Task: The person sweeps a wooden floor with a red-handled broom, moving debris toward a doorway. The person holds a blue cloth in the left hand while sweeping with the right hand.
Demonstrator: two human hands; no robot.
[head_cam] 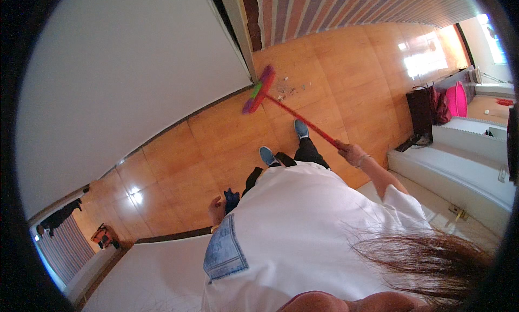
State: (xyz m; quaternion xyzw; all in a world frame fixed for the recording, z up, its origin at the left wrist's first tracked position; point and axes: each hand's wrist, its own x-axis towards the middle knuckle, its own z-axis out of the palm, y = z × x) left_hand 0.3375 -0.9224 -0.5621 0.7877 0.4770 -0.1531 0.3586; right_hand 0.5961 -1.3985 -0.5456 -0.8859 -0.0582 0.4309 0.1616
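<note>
My right hand (353, 154) is closed around the upper end of a red broom handle (302, 118). The broom head (259, 90), red with purple and green bristles, is on the tiled floor beside the foot of a white wall. Just right of the head lies a scatter of small debris (287, 91). My left hand (217, 210) hangs low at my left side, next to a dark blue item (232, 199); its fingers are curled, and whether it holds anything cannot be made out.
A bed or table with a striped cover (324, 8) stands ahead. At the right are a dark box (420, 113), a bright pink object (457, 100) and a white cabinet (454, 152). White walls flank the floor on the left, where an orange and black object (104, 236) sits.
</note>
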